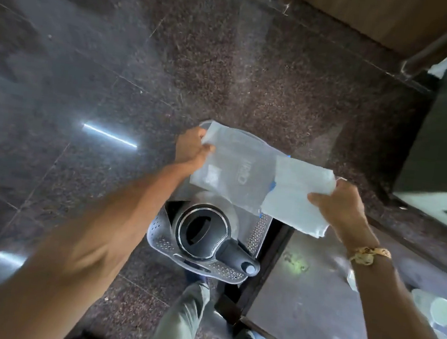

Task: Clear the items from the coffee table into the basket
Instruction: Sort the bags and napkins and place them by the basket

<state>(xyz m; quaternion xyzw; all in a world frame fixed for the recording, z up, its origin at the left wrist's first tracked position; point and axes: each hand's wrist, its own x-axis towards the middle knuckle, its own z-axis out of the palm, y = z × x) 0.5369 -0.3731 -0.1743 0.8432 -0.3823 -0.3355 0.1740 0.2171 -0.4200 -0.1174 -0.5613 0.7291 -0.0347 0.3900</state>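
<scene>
Clear plastic bag (pixel 233 170) held over the basket (pixel 258 233), left hand (pixel 191 146) pinching its far corner, right hand (pixel 337 203) clamped on a folded white cloth (pixel 296 196) that overlaps the bag's near edge. Below both hands, a black kettle (pixel 207 234) sits in the grey perforated basket on the floor (pixel 118 61). Counter (pixel 309 288) just under the right wrist, basket touching its edge.

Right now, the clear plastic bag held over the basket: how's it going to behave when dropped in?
The clear plastic bag looks thin and floppy, sagging between the left hand and right hand. Probably very light, so it may drift. It would likely drape over the kettle in the basket rather than settle flat.
</scene>
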